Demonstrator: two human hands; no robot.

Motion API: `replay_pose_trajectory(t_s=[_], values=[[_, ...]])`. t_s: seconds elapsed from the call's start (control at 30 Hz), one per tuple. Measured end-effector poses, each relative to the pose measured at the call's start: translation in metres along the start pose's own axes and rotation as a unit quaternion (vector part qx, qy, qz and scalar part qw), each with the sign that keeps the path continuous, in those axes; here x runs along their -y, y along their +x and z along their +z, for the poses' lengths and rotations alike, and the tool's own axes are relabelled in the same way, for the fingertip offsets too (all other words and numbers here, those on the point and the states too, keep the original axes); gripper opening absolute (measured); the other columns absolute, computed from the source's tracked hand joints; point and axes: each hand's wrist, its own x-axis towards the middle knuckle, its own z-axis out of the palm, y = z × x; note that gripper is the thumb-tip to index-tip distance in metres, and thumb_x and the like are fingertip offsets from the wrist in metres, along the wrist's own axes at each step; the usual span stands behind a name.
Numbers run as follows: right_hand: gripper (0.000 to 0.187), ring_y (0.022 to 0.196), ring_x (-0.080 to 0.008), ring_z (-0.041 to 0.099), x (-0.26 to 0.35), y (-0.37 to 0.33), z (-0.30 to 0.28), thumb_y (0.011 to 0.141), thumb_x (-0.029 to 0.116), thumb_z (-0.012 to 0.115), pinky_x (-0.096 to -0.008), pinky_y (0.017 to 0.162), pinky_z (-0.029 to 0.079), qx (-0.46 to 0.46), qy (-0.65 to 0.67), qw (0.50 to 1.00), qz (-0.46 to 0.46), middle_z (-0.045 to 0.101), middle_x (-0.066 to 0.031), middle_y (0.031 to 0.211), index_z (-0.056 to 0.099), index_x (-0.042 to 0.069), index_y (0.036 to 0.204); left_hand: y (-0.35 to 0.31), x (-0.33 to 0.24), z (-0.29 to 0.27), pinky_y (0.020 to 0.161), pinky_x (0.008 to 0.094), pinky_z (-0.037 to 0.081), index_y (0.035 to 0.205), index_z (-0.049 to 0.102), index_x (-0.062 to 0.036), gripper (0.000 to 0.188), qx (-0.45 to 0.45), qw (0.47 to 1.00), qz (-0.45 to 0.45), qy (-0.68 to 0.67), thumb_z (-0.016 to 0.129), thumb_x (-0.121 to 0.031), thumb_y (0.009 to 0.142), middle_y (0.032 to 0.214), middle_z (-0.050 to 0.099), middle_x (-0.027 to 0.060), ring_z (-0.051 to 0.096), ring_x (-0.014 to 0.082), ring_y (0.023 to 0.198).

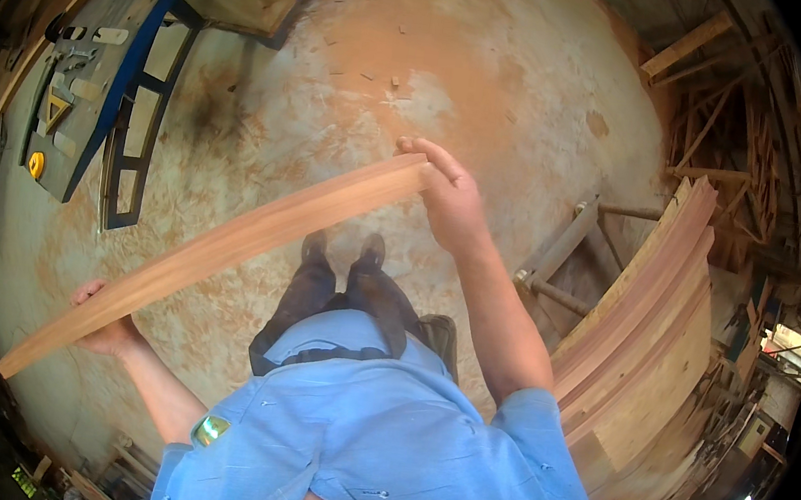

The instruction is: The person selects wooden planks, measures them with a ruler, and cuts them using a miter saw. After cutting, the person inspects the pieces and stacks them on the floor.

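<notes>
A long reddish-brown wooden board [234, 225] hangs in the air before me, slanting from the lower left up to the right. My left hand [106, 324] grips it from beneath near its left end, with the thumb side showing past the upper edge. At the other end my right hand [443, 190] is closed around the tip, fingers over the top. Parts of the fingers on both hands are hidden behind the wood.
On my right, several stacked boards [648, 310] lie on a rack with metal rollers [555, 294]. A blue-edged machine table [106, 84] stands at the left, bearing a yellow tape measure [36, 165] and a wrench [80, 54]. Timber [724, 140] leans at the far right; sawdust covers the floor [423, 63].
</notes>
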Motion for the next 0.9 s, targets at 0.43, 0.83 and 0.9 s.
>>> replay_pose_trajectory(t_s=[0.43,0.83,0.9], values=[[0.032,0.110,-0.0205,0.066,0.014,-0.014,-0.040,0.104,0.017,0.049,-0.0343,0.097,0.052,-0.084,-0.004,0.996,0.012,0.072,-0.0149,0.120,0.070,-0.005,0.116,-0.030,0.036,0.005,0.091,0.0435,0.042,0.100,0.049,-0.0048,0.054,0.027,0.999,-0.020,-0.007,0.073,-0.048,0.079,0.096,0.050,0.0076,0.051,0.0265,0.094],[0.035,0.115,-0.0224,0.064,0.015,-0.018,-0.060,0.107,0.020,0.046,-0.0369,0.101,0.050,-0.040,0.028,0.999,0.008,0.069,-0.0157,0.126,0.067,-0.005,0.121,-0.060,0.033,0.009,0.087,0.0459,0.044,0.099,0.053,-0.0017,0.048,-0.054,0.998,0.019,-0.026,0.068,-0.044,0.081,0.094,0.053,0.0097,0.053,0.0290,0.094],[0.037,0.119,-0.0233,0.062,0.019,-0.020,-0.060,0.107,0.021,0.044,-0.0375,0.104,0.048,-0.023,0.011,1.000,-0.007,0.067,-0.0161,0.129,0.065,-0.004,0.124,-0.057,0.030,-0.003,0.086,0.0461,0.044,0.098,0.055,-0.0020,0.046,-0.040,0.999,0.013,0.026,0.067,-0.043,0.080,0.093,0.056,0.0105,0.054,0.0303,0.094]])
